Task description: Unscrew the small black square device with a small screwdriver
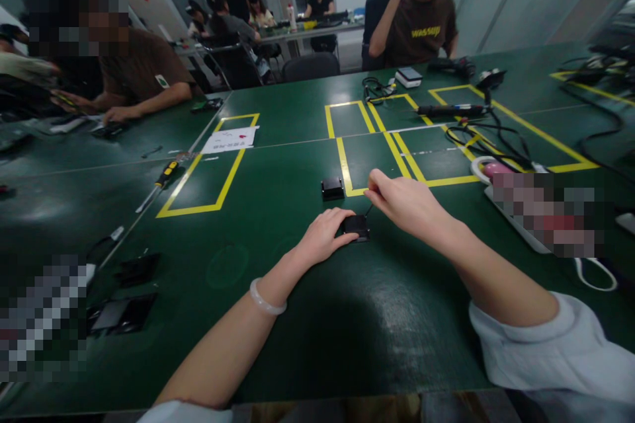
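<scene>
Here's the black block (pixel 356 229), low on the green worktop (pixel 278 195) in front of the person, and the left hand (pixel 323 236) has it from the left side. That grip is closed to the block's depth — fingers over the far edge, thumb along the near one — most likely to brace it while leaving the right side free. Over to the right hand (pixel 405 201): fingers curled in tight, thumb pressed in, pinching a thin dark tool (pixel 370 209). The fist sits up and to the right, presumably to give the tool a slanted line in without crowding the other hand. The tool's long axis runs from the fist down and leftward, tip at the block's far right corner; whether it truly touches, I can't tell. The block faces its open end right, edges roughly square to the person, but with fingers covering its left part, its long axis is anyone's guess. A second black block (pixel 332 189) sits just beyond, apart from both hands.
</scene>
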`<state>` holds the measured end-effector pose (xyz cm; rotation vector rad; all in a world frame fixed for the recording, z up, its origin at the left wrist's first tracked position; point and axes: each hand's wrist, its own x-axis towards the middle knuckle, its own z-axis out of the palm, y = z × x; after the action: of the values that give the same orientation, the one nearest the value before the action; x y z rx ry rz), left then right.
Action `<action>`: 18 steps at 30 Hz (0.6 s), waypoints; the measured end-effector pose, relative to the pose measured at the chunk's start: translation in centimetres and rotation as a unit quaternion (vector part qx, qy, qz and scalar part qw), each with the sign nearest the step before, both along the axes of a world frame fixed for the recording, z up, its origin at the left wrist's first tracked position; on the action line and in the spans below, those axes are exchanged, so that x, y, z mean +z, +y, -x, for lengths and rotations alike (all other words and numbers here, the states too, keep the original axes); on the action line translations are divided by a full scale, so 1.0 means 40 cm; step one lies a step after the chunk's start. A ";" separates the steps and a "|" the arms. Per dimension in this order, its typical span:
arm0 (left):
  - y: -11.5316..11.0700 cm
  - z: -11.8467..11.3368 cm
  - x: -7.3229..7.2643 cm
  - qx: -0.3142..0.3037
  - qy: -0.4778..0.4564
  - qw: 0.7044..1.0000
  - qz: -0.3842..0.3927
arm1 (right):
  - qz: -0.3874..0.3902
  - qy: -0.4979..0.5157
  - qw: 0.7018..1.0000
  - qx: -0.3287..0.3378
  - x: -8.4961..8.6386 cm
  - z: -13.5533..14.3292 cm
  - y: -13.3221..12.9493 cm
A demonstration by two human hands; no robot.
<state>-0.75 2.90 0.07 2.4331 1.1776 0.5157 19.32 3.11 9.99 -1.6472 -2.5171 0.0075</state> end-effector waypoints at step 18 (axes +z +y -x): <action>-0.002 0.000 0.007 -0.002 -0.001 1.000 0.003 | 0.002 0.006 1.000 -0.014 -0.003 0.004 0.001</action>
<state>-0.76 2.83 0.35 2.4283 1.1726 0.5111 19.15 3.14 9.85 -1.6790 -2.4862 0.0193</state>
